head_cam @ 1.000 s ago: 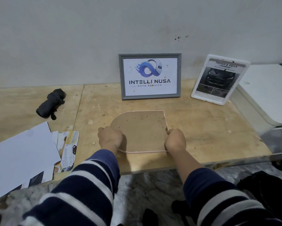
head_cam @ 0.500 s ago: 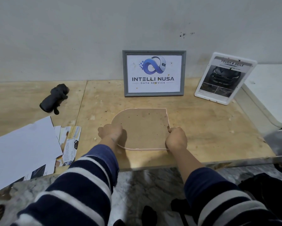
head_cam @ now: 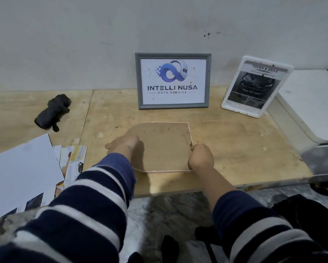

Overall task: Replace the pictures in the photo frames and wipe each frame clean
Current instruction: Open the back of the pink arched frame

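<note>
A pink-edged photo frame (head_cam: 163, 147) with a rounded left end lies face down on the wooden table (head_cam: 235, 147), its brown backing up. My left hand (head_cam: 122, 144) rests on its rounded left end. My right hand (head_cam: 200, 156) pinches its right edge with curled fingers. A grey frame (head_cam: 172, 81) with a logo print leans on the wall behind. A white frame (head_cam: 255, 86) with a car picture leans at the back right. A black cloth (head_cam: 52, 112) lies bunched at the back left.
Loose white sheets (head_cam: 20, 168) and printed pictures (head_cam: 74, 162) lie stacked at the table's left front. A white appliance (head_cam: 315, 103) stands to the right. The table's front edge runs just below the pink frame. Dark bags sit on the floor at the lower right.
My left hand has slid from the frame's lower left corner up onto its rounded left end. My right hand stays on the right edge. The camera moved closer.
</note>
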Motion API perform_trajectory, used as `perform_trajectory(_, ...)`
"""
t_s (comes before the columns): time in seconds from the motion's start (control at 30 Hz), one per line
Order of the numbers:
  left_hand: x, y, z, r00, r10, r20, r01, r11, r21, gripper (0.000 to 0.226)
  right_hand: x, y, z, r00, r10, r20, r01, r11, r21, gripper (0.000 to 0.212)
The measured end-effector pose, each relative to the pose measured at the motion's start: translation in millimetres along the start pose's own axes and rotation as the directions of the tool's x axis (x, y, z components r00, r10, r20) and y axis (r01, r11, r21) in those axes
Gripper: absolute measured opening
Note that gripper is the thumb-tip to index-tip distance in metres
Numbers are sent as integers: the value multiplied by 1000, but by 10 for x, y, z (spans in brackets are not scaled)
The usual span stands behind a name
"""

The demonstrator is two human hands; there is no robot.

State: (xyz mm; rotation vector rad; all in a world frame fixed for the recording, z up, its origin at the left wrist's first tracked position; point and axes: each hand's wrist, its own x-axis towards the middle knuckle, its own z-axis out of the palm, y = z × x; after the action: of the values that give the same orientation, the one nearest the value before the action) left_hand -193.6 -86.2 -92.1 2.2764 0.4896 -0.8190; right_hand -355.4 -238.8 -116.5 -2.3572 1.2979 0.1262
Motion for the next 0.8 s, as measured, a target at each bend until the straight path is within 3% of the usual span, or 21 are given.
perform_trajectory(0.33, -17, 134, -87, 976, 195, -96, -186, 978, 96, 51, -32, -44, -35, 1000, 22, 11, -22, 1000, -13, 24)
perform_trajectory(0.43, 19, 91, -69, 968, 238, -80, -236, 971, 24, 39, -27, -37, -43, 999, 30, 11, -30, 1000, 8, 24)
perform_trajectory(0.6, 56, 6, -34, 969, 233, -86, -239, 968, -79, 53, -31, -48, -14, 999, 47, -7, -47, 998, 35, 28)
perform_trajectory(0.8, 122, -121, -41, 962, 262, -80, -270, 954, -133, 40, -69, -30, 31, 997, 72, -31, -71, 996, 48, 29)
